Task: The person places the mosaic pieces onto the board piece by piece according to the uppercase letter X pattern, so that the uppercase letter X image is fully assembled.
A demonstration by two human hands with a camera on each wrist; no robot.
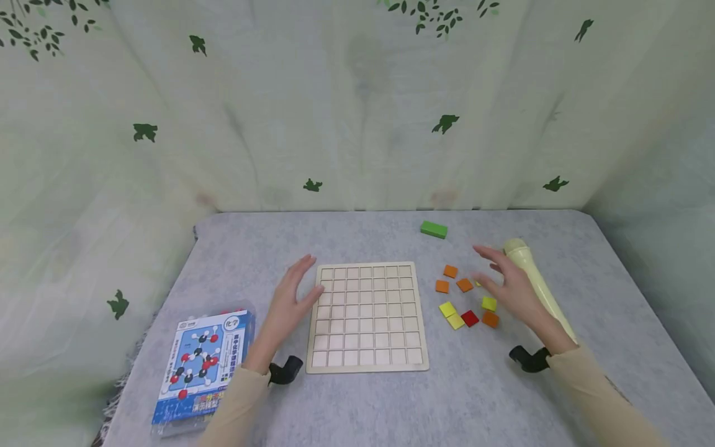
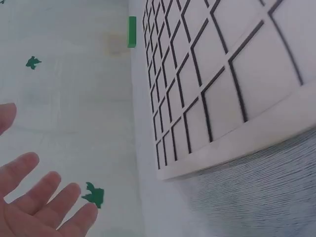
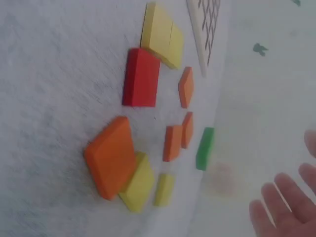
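Observation:
A pale wooden grid board (image 1: 368, 369) lies flat in the middle of the table, its square cells bare. Beside its left edge is my left hand (image 1: 286, 305), fingers spread and holding nothing; the thumb tip overlaps the board's edge in the head view. My right hand (image 1: 515, 290) hovers by the loose square tiles right of the board, its fingers apart and nothing in them. Among those tiles are a red tile (image 3: 143, 79), several orange tiles (image 3: 111, 158) and several yellow tiles (image 3: 160, 34). One yellow tile is partly hidden behind the right hand in the head view.
A green block (image 1: 434, 230) lies near the table's back edge. Past the right hand, a cream tube-shaped object (image 1: 539, 282) with a wider head lies slantwise. At left is a blue box (image 1: 201, 360) picturing molecule models. A curtain (image 1: 357, 124) with leaf prints hangs behind.

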